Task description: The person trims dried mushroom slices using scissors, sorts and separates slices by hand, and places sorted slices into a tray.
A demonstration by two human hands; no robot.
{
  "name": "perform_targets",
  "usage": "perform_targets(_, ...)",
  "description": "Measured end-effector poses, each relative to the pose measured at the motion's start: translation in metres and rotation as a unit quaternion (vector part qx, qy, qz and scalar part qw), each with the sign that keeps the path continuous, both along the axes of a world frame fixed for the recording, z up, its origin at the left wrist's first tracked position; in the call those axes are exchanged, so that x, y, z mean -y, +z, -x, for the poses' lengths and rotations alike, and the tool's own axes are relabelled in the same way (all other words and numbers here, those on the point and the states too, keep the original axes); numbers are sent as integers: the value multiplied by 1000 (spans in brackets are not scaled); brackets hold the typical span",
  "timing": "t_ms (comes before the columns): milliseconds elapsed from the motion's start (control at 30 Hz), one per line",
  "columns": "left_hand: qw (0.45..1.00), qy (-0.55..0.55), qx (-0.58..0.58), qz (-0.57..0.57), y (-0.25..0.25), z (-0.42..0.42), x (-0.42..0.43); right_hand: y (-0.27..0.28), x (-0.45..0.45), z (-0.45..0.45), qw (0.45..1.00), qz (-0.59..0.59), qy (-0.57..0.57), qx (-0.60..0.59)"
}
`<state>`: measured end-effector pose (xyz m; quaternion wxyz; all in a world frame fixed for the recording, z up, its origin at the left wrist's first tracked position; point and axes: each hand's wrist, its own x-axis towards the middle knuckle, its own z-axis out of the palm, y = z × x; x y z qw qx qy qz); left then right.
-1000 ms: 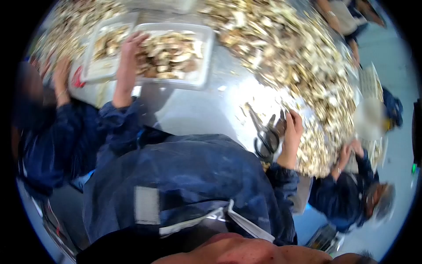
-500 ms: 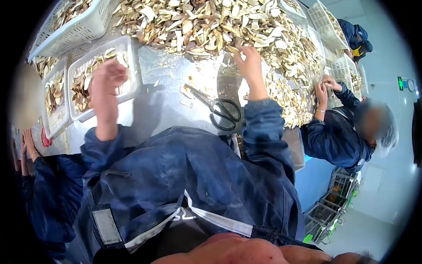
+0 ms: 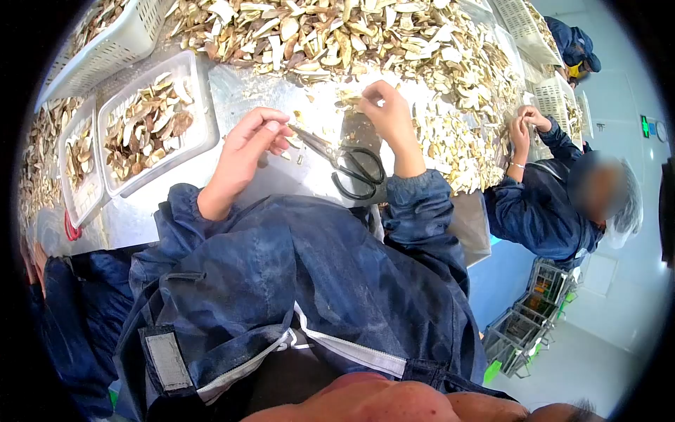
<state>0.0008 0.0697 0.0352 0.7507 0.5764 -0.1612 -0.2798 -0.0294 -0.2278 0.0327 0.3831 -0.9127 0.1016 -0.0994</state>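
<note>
My right hand (image 3: pixel 391 119) has its thumb and index finger pinched on a dried mushroom slice (image 3: pixel 347 103), just in front of the large pile of mushroom slices (image 3: pixel 337 42). Over the metal table, my left hand (image 3: pixel 246 155) is half open with loosely bent fingers; nothing clearly shows in them. Its fingertips are beside the blade tips of the black-handled scissors (image 3: pixel 351 172). The scissors lie on the table between my hands, handles towards me. Small scraps lie around the blades.
To the left stand a clear plastic tray (image 3: pixel 211 130) with slices, a narrower tray (image 3: pixel 90 204) and a white basket (image 3: pixel 105 67). A co-worker (image 3: pixel 545 200) handles something at the pile's right side. Another person's sleeve (image 3: pixel 77 302) is at lower left.
My left hand has moved right, from over the clear tray to beside the scissor tips. My right hand has drawn back slightly from the pile, with a slice in its pinch.
</note>
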Motion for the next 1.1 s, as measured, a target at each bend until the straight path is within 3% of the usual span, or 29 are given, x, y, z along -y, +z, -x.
perform_targets(167, 999, -2, -24, -32, 4, 0, 9, 12, -9, 17, 998, -65, -17, 12)
perform_targets(233, 996, -26, -88, -7, 7, 1, 19, 27, -27, 27, 997, -71, 4, 22)
perform_targets(400, 957, -158, -244, 5, 7, 14, 44, 46, -59, 53, 985, -88, 149, 26)
perform_targets(500, 952, -219, -213, -5, -13, 14, 40, 18, -15, 50, 993, -97, -31, 55)
perform_targets(567, 965, -181, -189, -12, -18, 13, 38, 12, 11, 46, 988, 65, -133, 35)
perform_targets(700, 966, -146, -214, -9, -16, 14, 38, 6, -6, 33, 992, 102, -59, 38)
perform_targets(733, 965, -140, -221, -10, -13, 16, 39, 0, -11, 28, 984, 159, -61, 43)
perform_targets(833, 961, -131, -240, -27, -5, 18, 39, -11, -16, 22, 984, 160, -48, 60)
perform_targets(1033, 961, -135, -242, -14, -11, 16, 37, -6, -8, 29, 994, 58, -88, -24)
perform_targets(1100, 960, -135, -242, -28, -5, 16, 38, -5, 0, 29, 994, 97, -54, -15)
